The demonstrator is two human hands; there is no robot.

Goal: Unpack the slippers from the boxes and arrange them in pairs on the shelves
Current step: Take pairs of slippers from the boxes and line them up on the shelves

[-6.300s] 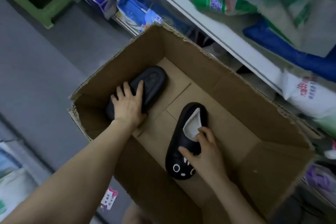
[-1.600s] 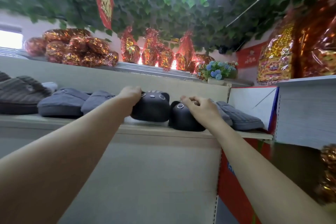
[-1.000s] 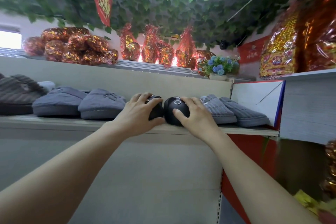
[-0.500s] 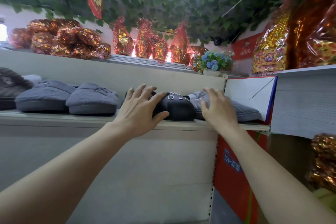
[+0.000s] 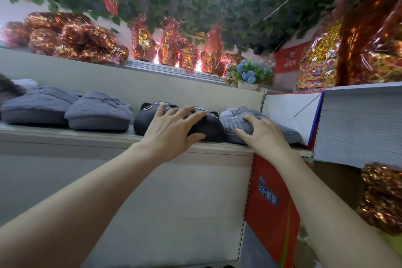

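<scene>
Left hand (image 5: 171, 131) raised forward, fingers spread and nearly straight, right hand (image 5: 262, 135) palm down beside it, fingers relaxed

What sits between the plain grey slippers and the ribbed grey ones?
A pair of black cat-face slippers, partly under the left hand, in the head view.

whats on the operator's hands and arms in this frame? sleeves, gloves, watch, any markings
Nothing worn that shows. The left hand and right hand are bare: no gloves, rings or markings visible. From the wrists down to the frame edge there is no sleeve, watch or band in view.
</scene>
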